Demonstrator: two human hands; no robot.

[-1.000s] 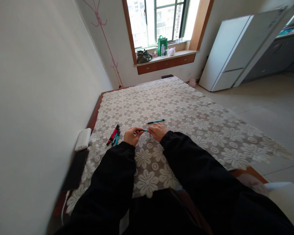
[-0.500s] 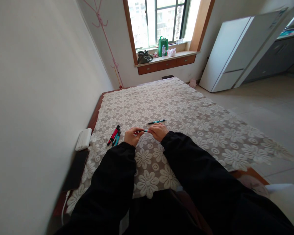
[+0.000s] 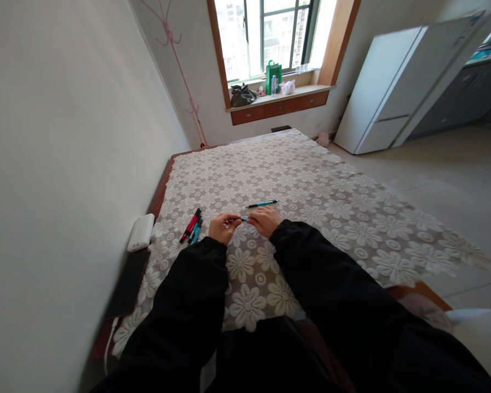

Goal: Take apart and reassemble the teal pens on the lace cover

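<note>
Both my hands hold one teal pen (image 3: 240,219) just above a table covered by a white floral lace cloth (image 3: 311,185). My left hand (image 3: 221,227) grips its dark left end and my right hand (image 3: 264,220) grips its right end. A second teal pen (image 3: 262,204) lies on the cloth just beyond my right hand. Left of my left hand lies a small bunch of red and teal pens (image 3: 191,226).
A white power bank (image 3: 141,232) and a dark phone (image 3: 127,283) lie at the table's left edge by the wall. A white fridge (image 3: 387,87) stands at the far right. The windowsill (image 3: 278,97) holds bags and a bottle.
</note>
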